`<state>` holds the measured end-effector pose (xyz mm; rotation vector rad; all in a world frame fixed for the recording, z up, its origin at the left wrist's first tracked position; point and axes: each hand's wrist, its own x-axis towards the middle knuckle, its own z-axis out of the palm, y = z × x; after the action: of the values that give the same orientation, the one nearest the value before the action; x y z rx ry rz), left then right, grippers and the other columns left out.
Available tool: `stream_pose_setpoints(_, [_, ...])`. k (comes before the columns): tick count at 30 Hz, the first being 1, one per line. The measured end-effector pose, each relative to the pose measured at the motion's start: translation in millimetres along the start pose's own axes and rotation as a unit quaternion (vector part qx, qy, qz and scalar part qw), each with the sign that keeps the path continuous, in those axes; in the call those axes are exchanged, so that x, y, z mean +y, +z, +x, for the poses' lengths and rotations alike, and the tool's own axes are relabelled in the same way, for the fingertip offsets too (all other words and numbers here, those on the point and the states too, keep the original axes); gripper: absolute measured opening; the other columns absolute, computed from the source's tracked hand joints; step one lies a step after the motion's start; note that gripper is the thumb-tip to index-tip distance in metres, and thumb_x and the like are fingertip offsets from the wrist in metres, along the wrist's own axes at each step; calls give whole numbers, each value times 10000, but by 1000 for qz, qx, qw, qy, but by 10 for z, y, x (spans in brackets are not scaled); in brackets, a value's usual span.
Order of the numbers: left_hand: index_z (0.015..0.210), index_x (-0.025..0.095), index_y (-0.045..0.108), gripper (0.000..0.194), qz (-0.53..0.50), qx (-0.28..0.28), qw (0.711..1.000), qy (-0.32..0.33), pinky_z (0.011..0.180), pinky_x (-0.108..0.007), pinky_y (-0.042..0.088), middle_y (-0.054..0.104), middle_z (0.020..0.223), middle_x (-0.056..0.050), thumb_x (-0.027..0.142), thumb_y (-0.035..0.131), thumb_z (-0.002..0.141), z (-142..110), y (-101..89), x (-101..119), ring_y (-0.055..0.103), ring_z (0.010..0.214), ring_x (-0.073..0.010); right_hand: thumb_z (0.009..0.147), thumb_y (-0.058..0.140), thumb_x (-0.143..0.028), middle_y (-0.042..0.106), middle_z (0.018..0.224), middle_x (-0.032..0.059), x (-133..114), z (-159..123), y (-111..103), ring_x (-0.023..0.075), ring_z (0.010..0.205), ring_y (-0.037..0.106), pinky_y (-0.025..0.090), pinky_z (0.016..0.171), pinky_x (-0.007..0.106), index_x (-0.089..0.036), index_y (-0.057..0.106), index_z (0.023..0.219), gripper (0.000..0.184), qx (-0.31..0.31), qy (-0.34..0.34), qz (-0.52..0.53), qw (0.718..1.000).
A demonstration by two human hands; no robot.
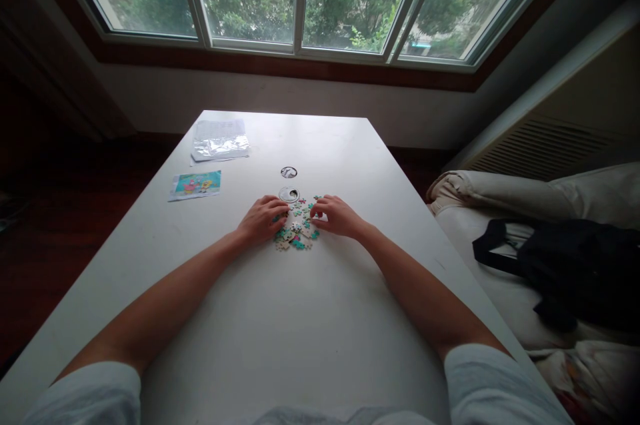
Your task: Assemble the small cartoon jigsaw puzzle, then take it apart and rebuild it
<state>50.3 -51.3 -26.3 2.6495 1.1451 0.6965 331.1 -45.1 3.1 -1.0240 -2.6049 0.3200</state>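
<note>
A loose pile of small jigsaw puzzle pieces (296,228) lies on the white table (300,318), some showing green, teal and pink, others their pale backs. My left hand (263,219) rests at the pile's left side, its fingers bent and touching pieces. On the opposite side, my right hand (339,215) has curled fingers at the pile's edge, with a gap between thumb and fingertips. Some pieces are hidden beneath the fingers. Just beyond the pile lies a round, dark-rimmed disc (289,194), and a second round disc (289,172) is farther back.
A colourful picture sheet (197,183) lies on the table's left side, with a clear plastic bag and papers (220,140) behind it. At the right stands a pale sofa (465,211) bearing a dark garment or bag (580,265). A window (300,5) is ahead.
</note>
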Motion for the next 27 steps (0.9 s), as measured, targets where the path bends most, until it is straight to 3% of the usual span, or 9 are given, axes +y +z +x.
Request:
stream_pose_setpoints(13, [1132,297,735,234,-17,-5,998,54,1062,-459,450,697,1226,-40,334,574,966,-1,-67,71,534,1219,-249,878,704,-298,678,880,49,-66,-12,-12,209,909,577,349,818,321,-213,676,821,106,-23,13,-67,997])
stream_pose_setpoints(20, [1085,290,743,220,-19,-11,998,67,1062,-442,445,705,1196,-36,338,557,976,-9,-73,58,539,1200,-239,890,690,-332,680,928,59,-91,-18,-40,219,921,563,340,818,331,-219,685,918,117,-15,19,-97,995])
stream_pose_setpoints(27, [1067,287,743,214,-25,-19,997,74,1074,-442,437,712,1181,-34,328,558,969,-6,-83,53,539,1208,-239,905,667,-300,693,891,61,-99,-11,-70,223,943,580,335,827,335,-215,694,867,97,-33,-13,-93,995])
